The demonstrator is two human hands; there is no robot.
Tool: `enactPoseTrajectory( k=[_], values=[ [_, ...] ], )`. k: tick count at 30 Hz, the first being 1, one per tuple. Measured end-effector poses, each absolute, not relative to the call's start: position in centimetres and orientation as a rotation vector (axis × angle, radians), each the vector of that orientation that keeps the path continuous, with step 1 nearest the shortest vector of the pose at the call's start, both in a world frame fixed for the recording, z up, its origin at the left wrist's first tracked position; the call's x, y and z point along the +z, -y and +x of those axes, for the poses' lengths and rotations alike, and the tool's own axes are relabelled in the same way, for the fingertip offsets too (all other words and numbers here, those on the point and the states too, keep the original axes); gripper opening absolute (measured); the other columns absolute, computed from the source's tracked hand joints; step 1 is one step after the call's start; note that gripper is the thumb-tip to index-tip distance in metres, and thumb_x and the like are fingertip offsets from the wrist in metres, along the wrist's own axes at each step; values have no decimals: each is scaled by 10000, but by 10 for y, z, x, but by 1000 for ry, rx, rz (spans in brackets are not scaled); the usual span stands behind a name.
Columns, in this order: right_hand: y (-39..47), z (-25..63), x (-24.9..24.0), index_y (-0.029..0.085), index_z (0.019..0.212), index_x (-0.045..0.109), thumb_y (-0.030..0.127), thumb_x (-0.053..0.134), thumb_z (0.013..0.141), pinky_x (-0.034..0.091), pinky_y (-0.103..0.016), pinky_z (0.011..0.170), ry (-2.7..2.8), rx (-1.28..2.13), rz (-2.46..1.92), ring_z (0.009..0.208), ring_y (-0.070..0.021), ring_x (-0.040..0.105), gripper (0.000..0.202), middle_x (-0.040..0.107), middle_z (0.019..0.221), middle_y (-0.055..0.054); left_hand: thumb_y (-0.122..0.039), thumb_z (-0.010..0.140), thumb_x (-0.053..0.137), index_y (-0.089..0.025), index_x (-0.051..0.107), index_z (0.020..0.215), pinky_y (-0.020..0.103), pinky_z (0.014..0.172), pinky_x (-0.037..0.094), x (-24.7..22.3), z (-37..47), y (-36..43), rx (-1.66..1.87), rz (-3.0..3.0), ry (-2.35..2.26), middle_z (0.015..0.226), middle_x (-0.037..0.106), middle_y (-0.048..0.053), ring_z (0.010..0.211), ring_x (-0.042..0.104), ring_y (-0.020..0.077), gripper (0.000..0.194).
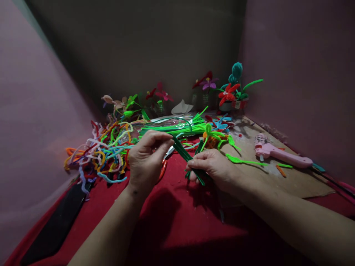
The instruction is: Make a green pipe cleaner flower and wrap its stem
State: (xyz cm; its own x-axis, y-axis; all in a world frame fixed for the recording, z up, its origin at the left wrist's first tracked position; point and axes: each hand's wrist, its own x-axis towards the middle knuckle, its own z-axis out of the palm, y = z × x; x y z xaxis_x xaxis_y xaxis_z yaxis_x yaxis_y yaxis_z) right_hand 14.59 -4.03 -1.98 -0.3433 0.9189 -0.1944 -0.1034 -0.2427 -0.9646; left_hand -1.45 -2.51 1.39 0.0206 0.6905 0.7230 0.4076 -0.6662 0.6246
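Dark green pipe cleaners run slantwise between my two hands, above the red cloth. My left hand pinches their upper end between thumb and fingertips. Lower down, my right hand is closed around the same strands, and their loose ends poke out below its fingers. More dark green pieces show behind the right fingers, but how they join is hidden. Scissors with orange handles lie just past my left hand, partly covered by it. Beyond both hands rests a bundle of green pipe cleaners in clear wrap.
A tangle of colourful pipe cleaners spreads at the left, beside a black flat object. On the right, a pink glue gun lies on brown cardboard near a bright green stem. Potted pipe-cleaner flowers stand at the back.
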Motion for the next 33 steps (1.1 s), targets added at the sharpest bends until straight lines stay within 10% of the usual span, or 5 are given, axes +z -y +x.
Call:
enactPoseTrajectory(
  k=[9,12,17,33],
  values=[
    [40,147,-19,109,517,575,147,572,708,329,-171,373,1277,1665,-1045,338,-53,461,195,580,418,-2,-124,771,583,-228,633,936,378,929,375,10,-10,32,1414,2896,-920,956,654,27,1016,506,194,201],
    [40,147,-17,103,605,599,162,552,742,330,-172,365,1245,1711,-1095,337,-59,477,157,618,459,-26,-201,749,622,-219,605,1013,310,774,448,14,-15,28,1694,2279,-1278,910,614,33,870,548,168,266],
    [40,147,-15,105,588,580,152,540,757,320,-164,359,1257,1760,-1090,331,-53,464,180,615,448,-25,-348,756,599,-168,622,955,184,395,280,15,-21,17,1192,1517,-1085,524,402,-53,423,350,55,269],
    [40,147,-20,103,616,612,151,540,750,342,-175,408,1281,1844,-994,372,-55,468,160,614,478,-17,-234,659,668,-156,505,519,174,314,195,12,-14,15,1427,1346,-1181,416,367,-59,336,293,36,228]
  ],
)
